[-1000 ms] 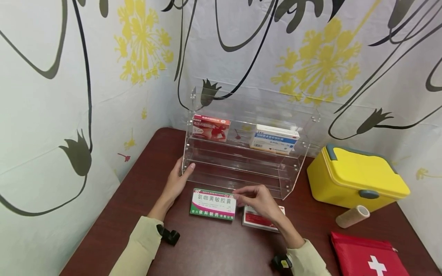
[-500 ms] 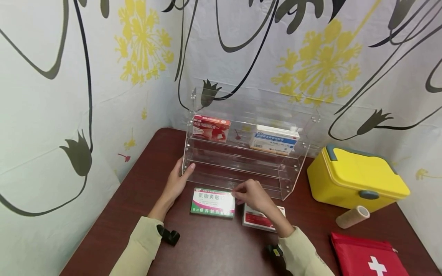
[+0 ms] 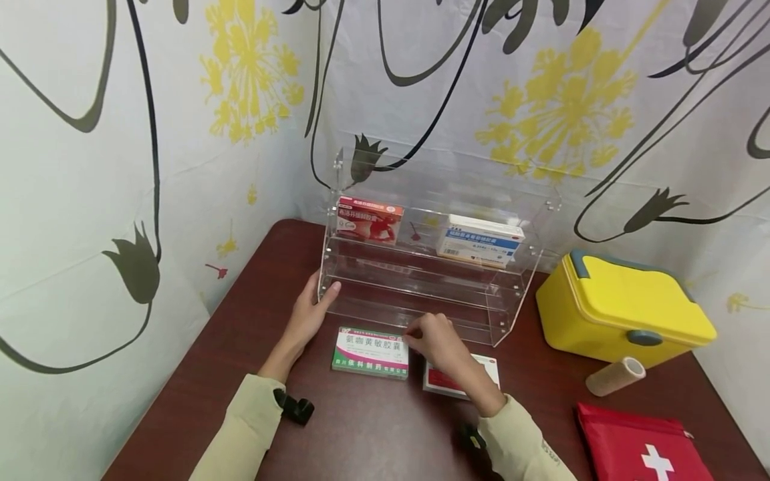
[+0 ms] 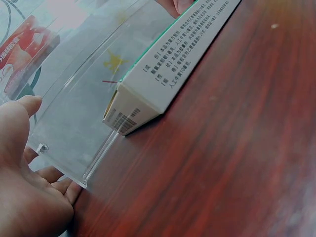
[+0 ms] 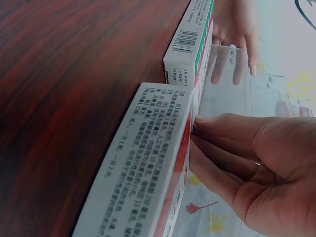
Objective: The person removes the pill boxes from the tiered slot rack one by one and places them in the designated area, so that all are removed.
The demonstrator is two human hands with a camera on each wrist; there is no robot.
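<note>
Head view faces down, closer wrist views sharing the clear shelf (image 3: 421,257)

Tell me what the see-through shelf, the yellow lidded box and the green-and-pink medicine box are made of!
The see-through shelf looks like glossy clear plastic, maybe acrylic: its edges glint. The yellow lidded box looks like smooth, slightly shiny plastic, with rounded edges. The green-and-pink medicine box seems smooth printed cardboard, with crisp folded edges.
</note>
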